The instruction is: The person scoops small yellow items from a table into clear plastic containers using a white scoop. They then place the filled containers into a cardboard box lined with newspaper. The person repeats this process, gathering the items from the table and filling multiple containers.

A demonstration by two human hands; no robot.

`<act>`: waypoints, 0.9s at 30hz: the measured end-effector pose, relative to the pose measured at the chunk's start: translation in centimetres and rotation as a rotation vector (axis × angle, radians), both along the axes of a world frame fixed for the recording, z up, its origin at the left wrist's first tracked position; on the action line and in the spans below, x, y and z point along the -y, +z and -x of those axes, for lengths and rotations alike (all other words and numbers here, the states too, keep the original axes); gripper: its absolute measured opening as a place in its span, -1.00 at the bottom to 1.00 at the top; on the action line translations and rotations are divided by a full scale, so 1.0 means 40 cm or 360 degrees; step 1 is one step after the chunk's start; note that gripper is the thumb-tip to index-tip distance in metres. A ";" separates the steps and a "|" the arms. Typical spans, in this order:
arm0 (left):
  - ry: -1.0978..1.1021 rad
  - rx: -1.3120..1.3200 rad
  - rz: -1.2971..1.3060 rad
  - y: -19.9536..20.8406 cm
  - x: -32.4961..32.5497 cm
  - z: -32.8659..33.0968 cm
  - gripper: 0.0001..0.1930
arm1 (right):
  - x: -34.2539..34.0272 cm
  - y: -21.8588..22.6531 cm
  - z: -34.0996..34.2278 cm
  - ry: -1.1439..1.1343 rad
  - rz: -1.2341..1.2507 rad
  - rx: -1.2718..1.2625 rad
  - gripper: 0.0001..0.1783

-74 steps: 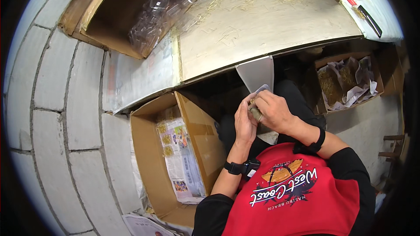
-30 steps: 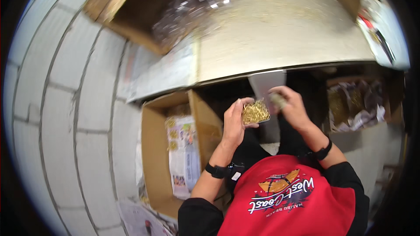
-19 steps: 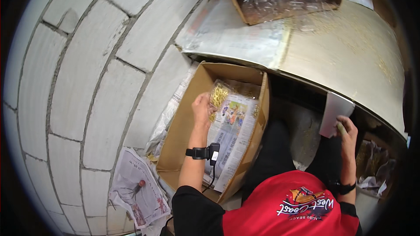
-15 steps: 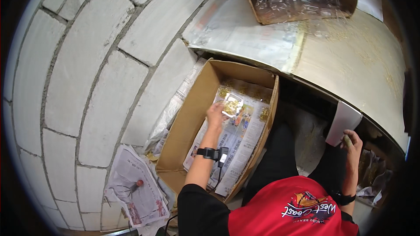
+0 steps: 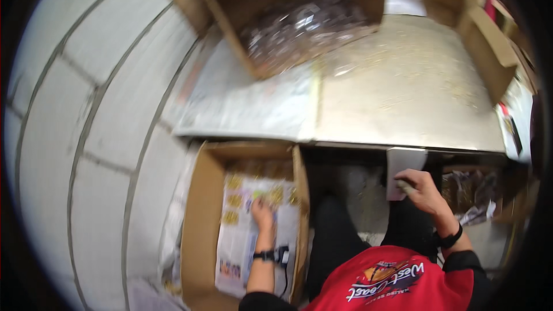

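Observation:
My left hand point(image 5: 262, 213) reaches down into a long cardboard box point(image 5: 196, 219) lined with newspaper point(image 5: 233, 247). Its fingers look bunched together, but blur hides what is between them. Just right of the fingertips is a small clear pack of gold-coloured bits point(image 5: 276, 196). More such packs lie along the left side and far end of the lining, one of them a gold pack point(image 5: 231, 217). Over my lap, my right hand point(image 5: 425, 191) is closed on a flat white card point(image 5: 397, 167). Something dull greenish shows at its thumb.
Beyond the boxes stretches a pale tabletop point(image 5: 403, 92) strewn with gold bits. A tilted carton point(image 5: 227, 34) of clear plastic cases stands on it. White block wall point(image 5: 132, 40) borders the left. Another open box point(image 5: 512, 201) with clear plastic is at the right.
The view has turned, so the box and table appear shifted left. My left hand was holding a clear pack of gold bits; more packs now show on the newspaper. My right hand keeps the white card.

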State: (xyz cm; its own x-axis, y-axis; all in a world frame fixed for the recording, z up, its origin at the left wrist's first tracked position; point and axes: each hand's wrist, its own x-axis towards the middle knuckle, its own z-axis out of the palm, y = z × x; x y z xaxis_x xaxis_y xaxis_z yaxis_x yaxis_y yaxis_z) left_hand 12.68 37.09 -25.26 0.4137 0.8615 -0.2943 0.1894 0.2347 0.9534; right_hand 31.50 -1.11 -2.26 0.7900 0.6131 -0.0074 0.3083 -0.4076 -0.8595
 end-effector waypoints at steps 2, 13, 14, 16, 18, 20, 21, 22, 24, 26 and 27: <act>-0.0186 -0.0185 -0.0105 0.028 -0.008 0.017 -0.72 | -0.018 0.068 -0.045 0.0171 0.0155 0.0499 -0.82; -0.1040 0.0070 -0.1399 0.646 0.087 -0.462 -0.73 | -0.127 0.093 -0.754 -0.0536 0.1248 0.0735 -0.55; -0.1171 0.0141 -0.1471 0.675 0.112 -0.547 -0.71 | -0.135 0.075 -0.808 -0.0673 0.1306 0.0684 -0.49; -0.1265 0.0085 -0.1915 0.682 0.118 -0.707 -0.59 | -0.206 0.064 -0.826 -0.0359 0.1493 0.0288 -0.39; -0.1272 -0.0016 -0.2206 0.664 0.131 -0.843 -0.48 | -0.257 0.039 -0.768 -0.0417 0.1685 0.0601 -0.31; -0.1332 -0.0159 -0.2313 0.619 0.157 -0.962 -0.39 | -0.233 0.064 -0.713 -0.0113 0.1581 0.0353 -0.30; -0.1372 -0.0280 -0.2294 0.598 0.162 -0.993 -0.36 | -0.205 0.066 -0.670 -0.0065 0.1523 0.0436 -0.30; -0.1419 -0.0401 -0.2268 0.582 0.173 -1.012 -0.33 | -0.170 0.054 -0.632 -0.0017 0.1470 0.0510 -0.30; -0.1437 -0.0361 -0.2171 0.587 0.178 -1.019 -0.31 | -0.110 0.018 -0.576 0.0112 0.1393 0.0681 -0.32; -0.1354 -0.0255 -0.2123 0.603 0.179 -1.014 -0.29 | -0.033 -0.006 -0.548 0.0218 0.1251 0.0805 -0.35; -0.1279 -0.0171 -0.2117 0.605 0.183 -1.011 -0.28 | 0.013 -0.022 -0.536 0.0254 0.1150 0.0827 -0.37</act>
State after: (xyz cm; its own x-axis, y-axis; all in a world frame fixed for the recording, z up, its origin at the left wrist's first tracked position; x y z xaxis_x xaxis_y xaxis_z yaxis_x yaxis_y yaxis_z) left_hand 53.11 29.78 -1.05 0.9052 0.0875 0.4160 -0.0754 -0.9300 0.3596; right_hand 52.93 -1.63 -3.14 0.7072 0.7000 -0.0992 0.6853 -0.7132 -0.1472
